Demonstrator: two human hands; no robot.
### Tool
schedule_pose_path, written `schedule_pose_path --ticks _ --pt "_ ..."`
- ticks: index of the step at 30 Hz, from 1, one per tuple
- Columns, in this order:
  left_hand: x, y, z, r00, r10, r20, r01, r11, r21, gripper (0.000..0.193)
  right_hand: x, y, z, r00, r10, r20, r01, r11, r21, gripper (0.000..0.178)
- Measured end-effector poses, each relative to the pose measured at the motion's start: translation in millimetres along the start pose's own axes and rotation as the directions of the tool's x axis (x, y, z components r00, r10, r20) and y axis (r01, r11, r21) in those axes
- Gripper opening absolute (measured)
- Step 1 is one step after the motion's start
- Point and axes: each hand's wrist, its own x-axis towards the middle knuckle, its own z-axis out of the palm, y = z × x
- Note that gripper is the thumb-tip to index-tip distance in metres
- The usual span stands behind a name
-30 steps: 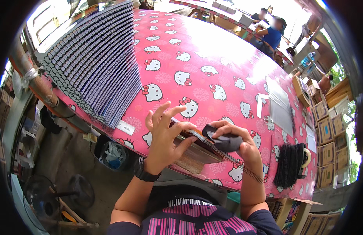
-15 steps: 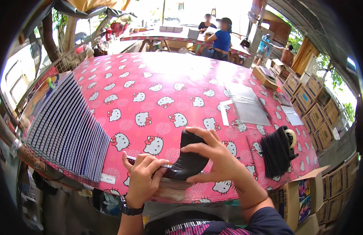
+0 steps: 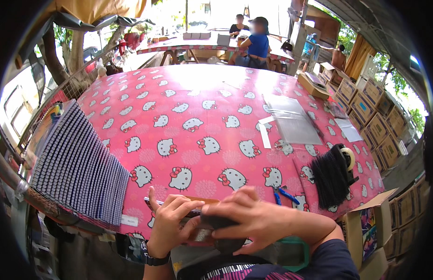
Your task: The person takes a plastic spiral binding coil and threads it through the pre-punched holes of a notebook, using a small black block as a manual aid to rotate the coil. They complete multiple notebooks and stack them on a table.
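at table edge | dark pad [image 3: 226,231] under right hand [image 3: 254,219] | left hand [image 3: 172,221] beside

The right hand [image 3: 254,219] covers most of a dark object [image 3: 226,238]; its kind cannot be told; the left hand [image 3: 170,224] hides the brown stack's [image 3: 202,232] edge.

pink cat-print tablecloth [image 3: 202,116], blue-handled pliers [image 3: 285,194], black comb bindings [image 3: 329,177]

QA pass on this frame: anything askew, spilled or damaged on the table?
Nothing stands out. The purple stack lies fanned in neat rows, the clear sheets lie flat, the blue pliers lie flat by the black bundle. Both hands hold a dark item at the table edge.
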Motion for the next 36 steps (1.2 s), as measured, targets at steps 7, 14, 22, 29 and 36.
schedule_pose_path --ticks 7,14,22,29,36 --pt "3 -4 11 0.995 0.093 0.030 -0.094 0.994 0.050 0.012 -11 8 -11 0.974 0.136 -0.183 -0.116 0.986 0.117 0.059" --pt "0 -2 7 0.995 0.093 0.027 -0.095 0.992 0.082 0.013 -30 47 -10 0.934 0.243 -0.261 -0.122 0.906 0.406 0.062" --pt "-5 -2 5 0.994 0.107 0.037 -0.108 0.993 0.037 0.014 -30 93 33 0.884 0.447 -0.141 -0.193 0.621 0.759 0.058" --pt "-8 -7 12 0.992 0.123 0.008 -0.123 0.990 0.072 0.012 -28 95 56 0.893 0.424 -0.152 -0.201 0.677 0.708 0.059" --pt "-13 -12 4 0.984 -0.004 -0.181 0.031 0.988 0.150 0.022 4 58 40 0.942 0.309 -0.130 -0.037 0.482 0.875 0.067"
